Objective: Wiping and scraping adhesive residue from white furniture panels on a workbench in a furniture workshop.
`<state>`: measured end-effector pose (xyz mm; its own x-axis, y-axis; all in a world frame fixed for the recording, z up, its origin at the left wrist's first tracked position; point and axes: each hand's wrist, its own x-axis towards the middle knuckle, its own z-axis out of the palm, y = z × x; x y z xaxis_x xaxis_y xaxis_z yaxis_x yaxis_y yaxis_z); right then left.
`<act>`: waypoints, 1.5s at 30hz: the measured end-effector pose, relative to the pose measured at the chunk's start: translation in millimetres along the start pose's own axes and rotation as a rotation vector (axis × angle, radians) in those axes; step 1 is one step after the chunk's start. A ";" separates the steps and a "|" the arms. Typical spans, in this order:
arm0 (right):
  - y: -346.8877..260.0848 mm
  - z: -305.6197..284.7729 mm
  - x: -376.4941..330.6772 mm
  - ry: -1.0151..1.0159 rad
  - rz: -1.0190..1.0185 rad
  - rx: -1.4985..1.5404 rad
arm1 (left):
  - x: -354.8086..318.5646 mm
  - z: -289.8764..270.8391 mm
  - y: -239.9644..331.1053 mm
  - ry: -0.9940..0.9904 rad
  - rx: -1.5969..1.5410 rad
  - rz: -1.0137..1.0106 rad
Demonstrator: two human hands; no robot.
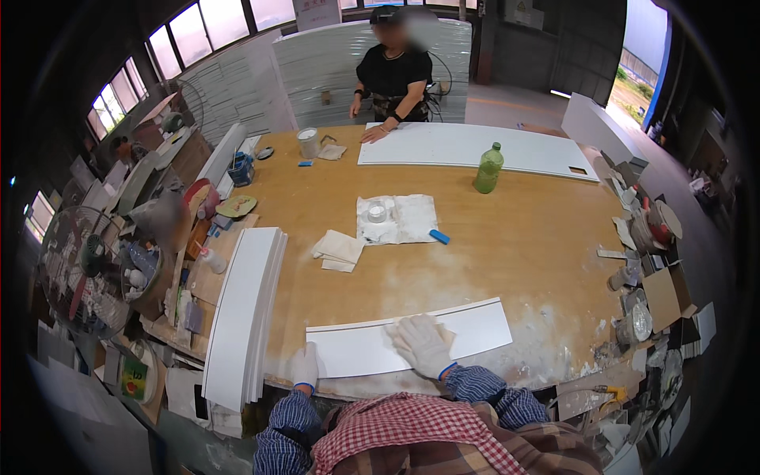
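My right hand (425, 346), in a pale work glove, lies flat with fingers stretched out on a cream folded sheet (449, 336), cloth or sandpaper. That sheet rests on a long white panel (356, 350) with a thin groove along its far edge. At the panel's left end is my left hand (304, 366), gloved too, its fingers along the short edge, holding it. Farther in, more folded cream sheets (339, 248) lie beside a white dusty cloth (412, 215). A small tub of white paste (378, 214) and a blue scraper (438, 237) sit on that cloth.
Stacked white panels (241, 309) stand left of me on the wooden table (507, 229). Across it, a person (393, 75) touches a larger white panel (459, 146). A green bottle (488, 168) and white bucket (308, 142) stand there. Clutter lines both sides; a fan (87, 261) is left.
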<state>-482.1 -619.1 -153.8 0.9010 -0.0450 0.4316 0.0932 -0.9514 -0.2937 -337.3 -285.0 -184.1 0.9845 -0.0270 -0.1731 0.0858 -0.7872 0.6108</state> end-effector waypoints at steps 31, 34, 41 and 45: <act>64.3 -43.5 -15.2 -0.098 0.025 0.049 | 11.3 -13.5 16.4 -0.120 0.292 0.020; 90.0 -57.7 -21.0 -0.175 0.030 0.062 | 22.2 -13.6 -4.0 -0.134 0.428 0.079; 112.4 -78.0 -46.3 0.124 0.254 -0.148 | 6.5 -12.3 30.0 -0.116 0.483 0.018; 61.9 -42.8 -31.4 -0.090 0.116 -0.090 | -8.7 -4.8 26.5 -0.063 0.535 0.022</act>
<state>-522.8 -689.7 -149.0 0.9381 -0.1321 0.3201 -0.0479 -0.9650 -0.2578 -342.8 -302.6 -162.8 0.9728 -0.0706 -0.2208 -0.0403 -0.9895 0.1385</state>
